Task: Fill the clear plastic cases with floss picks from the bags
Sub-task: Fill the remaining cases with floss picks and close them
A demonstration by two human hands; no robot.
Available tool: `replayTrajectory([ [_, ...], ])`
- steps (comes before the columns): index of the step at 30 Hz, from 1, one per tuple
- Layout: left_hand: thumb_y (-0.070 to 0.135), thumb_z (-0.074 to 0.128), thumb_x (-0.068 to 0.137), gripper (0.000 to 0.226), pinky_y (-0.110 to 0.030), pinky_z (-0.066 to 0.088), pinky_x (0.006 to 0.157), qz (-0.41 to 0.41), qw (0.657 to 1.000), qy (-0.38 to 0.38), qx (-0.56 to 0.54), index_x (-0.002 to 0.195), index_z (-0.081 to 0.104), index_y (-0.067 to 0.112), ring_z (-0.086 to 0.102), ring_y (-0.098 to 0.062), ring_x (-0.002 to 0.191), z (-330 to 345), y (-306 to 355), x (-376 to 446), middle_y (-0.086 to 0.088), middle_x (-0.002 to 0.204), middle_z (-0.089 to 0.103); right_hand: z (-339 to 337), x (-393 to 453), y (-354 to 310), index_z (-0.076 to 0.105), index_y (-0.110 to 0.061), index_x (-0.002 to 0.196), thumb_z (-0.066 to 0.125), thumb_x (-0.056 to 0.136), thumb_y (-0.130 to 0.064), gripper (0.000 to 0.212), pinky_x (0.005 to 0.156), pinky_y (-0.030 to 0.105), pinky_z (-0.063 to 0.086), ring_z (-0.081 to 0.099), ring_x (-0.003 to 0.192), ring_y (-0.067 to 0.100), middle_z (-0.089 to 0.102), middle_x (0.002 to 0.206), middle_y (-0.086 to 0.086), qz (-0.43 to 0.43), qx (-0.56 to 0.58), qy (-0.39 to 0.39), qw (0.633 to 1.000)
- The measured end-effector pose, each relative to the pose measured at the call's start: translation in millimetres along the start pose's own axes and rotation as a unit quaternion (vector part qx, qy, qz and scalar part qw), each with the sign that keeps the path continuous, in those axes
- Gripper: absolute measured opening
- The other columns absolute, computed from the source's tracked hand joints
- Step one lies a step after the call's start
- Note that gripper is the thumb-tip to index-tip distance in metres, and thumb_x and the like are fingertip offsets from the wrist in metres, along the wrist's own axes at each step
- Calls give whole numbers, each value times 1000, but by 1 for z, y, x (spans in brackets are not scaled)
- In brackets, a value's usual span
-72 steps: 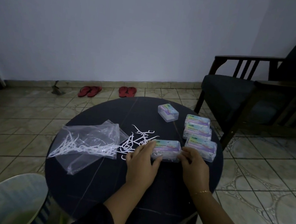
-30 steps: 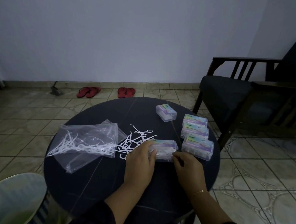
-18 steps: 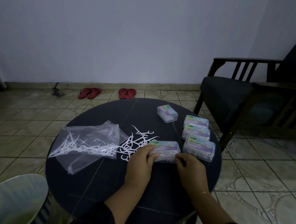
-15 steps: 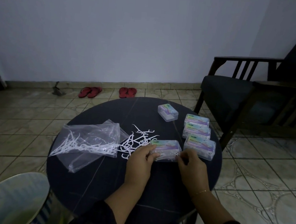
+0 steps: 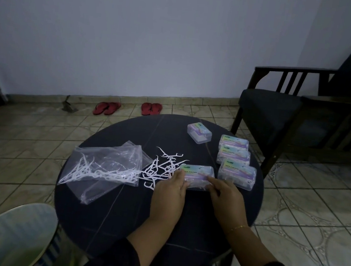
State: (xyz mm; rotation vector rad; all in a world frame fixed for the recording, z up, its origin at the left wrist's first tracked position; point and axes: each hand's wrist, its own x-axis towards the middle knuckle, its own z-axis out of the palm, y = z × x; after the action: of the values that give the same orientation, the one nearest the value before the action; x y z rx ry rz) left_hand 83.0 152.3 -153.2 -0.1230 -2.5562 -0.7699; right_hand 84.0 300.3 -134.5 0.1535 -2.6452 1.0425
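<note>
This is a room in a home, dimly lit. The floor (image 5: 304, 213) is laid with patterned beige tiles that meet a plain pale wall (image 5: 137, 37) along a tiled skirting. 2 pairs of red slippers (image 5: 127, 108) lie on the floor against that wall, near a small dustpan-like tool (image 5: 69, 105). A dark wooden armchair (image 5: 302, 115) with a dark cushion stands at the right, just beside a small round dark desk (image 5: 118, 213).
</note>
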Motion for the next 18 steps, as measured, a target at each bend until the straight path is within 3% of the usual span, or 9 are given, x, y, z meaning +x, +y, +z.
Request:
replayTrajectory([
  [3, 37, 41, 90, 44, -37, 48, 84, 13, 996, 41, 73, 116, 67, 13, 68, -19, 98, 2, -1, 1, -2, 109, 71, 1, 0, 0, 59, -20, 127, 55, 94, -20, 33, 87, 11, 30, 53, 105, 11, 60, 116, 3, 4, 4, 1, 1000],
  [6, 38, 53, 92, 44, -35, 33, 98, -51, 998, 26, 32, 133, 55, 20, 59, -15, 110, -2, -2, 1, 3, 117, 66, 0, 0, -1, 58, -22, 127, 54, 94, -19, 33, 88, 12, 31, 52, 106, 10, 59, 117, 1, 4, 5, 2, 1000],
  [8, 41, 58, 90, 49, -33, 28, 101, -84, 996, 10, 2, 136, 50, 24, 57, -13, 106, -2, -5, 1, 6, 109, 66, -1, 0, 0, 58, -22, 127, 54, 95, -19, 33, 88, 12, 31, 53, 106, 10, 59, 117, 1, 5, 4, 0, 1000],
  [14, 38, 64, 85, 31, -26, 20, 81, -113, 993, 28, -27, 116, 64, 35, 52, -4, 90, -6, -4, 5, 13, 92, 64, 0, 1, 0, 59, -21, 126, 55, 94, -20, 32, 90, 14, 32, 53, 111, 13, 58, 122, 3, 12, 4, -13, 1000],
  [18, 44, 64, 83, 31, -28, 23, 84, -121, 992, 15, -31, 114, 66, 37, 54, -4, 99, -6, -7, 6, 18, 102, 66, 2, 2, 1, 59, -17, 125, 55, 94, -18, 31, 98, 14, 25, 43, 127, 13, 46, 140, 1, -3, -9, -15, 1000],
])
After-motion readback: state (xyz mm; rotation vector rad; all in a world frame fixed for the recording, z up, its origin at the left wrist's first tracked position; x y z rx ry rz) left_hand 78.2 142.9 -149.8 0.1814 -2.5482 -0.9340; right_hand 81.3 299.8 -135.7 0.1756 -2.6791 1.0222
